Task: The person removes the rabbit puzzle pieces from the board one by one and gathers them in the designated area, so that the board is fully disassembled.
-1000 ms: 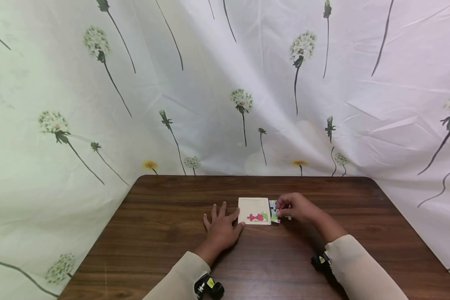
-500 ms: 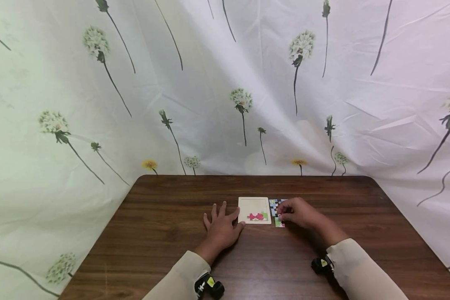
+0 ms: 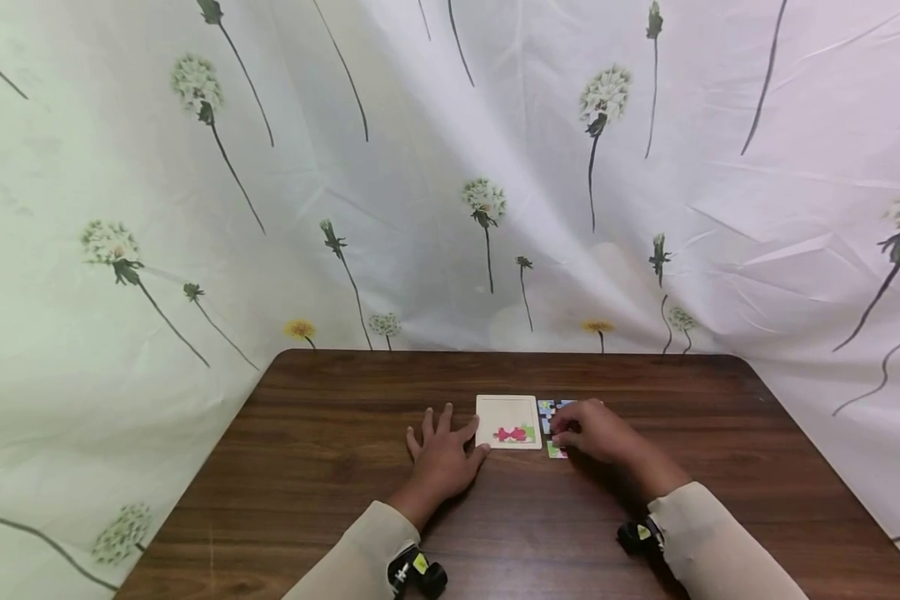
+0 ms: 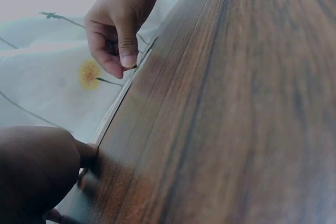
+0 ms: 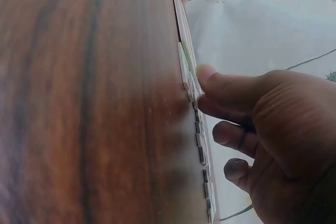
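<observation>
A cream puzzle board lies on the brown table, with red and green puzzle pieces along its near right inside. My left hand rests with spread fingers on the table, thumb and a fingertip at the board's left edge. Right of the board, my right hand pinches a puzzle piece between thumb and finger; its picture is hidden. In the left wrist view only a thin dark edge of that piece shows. Loose blue pieces and a green one lie under and beside that hand.
The table's far edge runs behind the board. A white cloth printed with dandelions hangs behind it. In the right wrist view, several loose pieces appear edge-on along the tabletop.
My right hand shifts slightly over the loose pieces, staying right of the board. A green piece is now nearer the table's front than a second ago. My left hand stays put.
</observation>
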`<state>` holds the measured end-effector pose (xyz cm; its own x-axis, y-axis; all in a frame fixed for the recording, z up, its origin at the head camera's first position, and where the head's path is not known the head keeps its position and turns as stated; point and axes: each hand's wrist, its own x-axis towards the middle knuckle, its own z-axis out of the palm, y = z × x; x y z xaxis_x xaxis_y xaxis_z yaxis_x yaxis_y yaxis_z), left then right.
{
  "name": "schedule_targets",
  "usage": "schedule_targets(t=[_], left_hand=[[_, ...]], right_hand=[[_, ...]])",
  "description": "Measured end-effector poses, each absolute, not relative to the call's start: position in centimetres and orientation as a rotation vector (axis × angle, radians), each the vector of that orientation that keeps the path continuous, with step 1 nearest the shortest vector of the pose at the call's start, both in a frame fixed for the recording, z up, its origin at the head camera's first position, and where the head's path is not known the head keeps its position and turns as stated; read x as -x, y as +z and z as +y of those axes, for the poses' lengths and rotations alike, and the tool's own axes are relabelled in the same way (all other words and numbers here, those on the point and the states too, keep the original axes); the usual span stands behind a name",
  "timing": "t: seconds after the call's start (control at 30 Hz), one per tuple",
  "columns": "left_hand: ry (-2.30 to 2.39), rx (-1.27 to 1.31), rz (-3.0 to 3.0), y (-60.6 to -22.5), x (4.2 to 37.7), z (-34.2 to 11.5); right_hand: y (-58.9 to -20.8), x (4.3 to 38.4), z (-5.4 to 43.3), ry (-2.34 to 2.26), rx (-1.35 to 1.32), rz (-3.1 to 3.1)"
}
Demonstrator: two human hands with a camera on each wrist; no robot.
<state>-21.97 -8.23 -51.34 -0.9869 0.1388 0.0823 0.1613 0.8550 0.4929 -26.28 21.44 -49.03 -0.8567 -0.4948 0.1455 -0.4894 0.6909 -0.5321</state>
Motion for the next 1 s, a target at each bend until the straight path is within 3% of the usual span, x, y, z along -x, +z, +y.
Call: schedule_targets(t=[1.0], left_hand=[[-0.783, 0.234, -2.989, -51.45, 22.07, -8.04]], right_hand=[[-49.41, 26.36, 22.11, -0.951, 0.817, 2.957]])
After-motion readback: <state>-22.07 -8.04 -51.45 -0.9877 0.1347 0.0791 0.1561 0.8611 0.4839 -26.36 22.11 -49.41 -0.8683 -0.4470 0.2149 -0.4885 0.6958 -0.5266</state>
